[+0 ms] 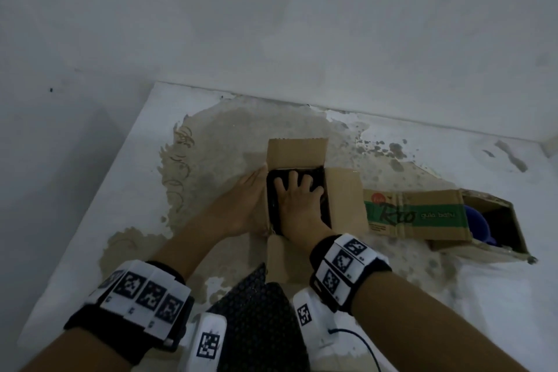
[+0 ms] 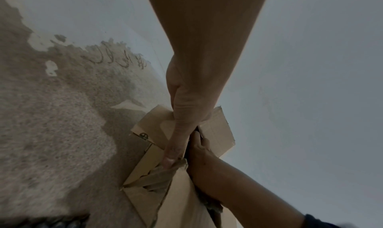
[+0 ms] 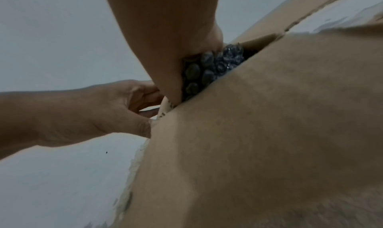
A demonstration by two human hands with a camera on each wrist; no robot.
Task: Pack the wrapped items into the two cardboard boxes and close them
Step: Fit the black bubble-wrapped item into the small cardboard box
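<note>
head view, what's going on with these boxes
A person is packing. The right hand presses a black bubble-wrapped item down into the open box, fingers spread. The left hand grips that box's left wall. A second box lies to its right, flaps open, something blue inside. Neither box is closed.

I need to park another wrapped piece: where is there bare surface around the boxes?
Free: the worn patch left of the left hand, and the strip behind the open box up to the wall. Crowded: the printed box on the right, black bubble wrap nearest you.
</note>
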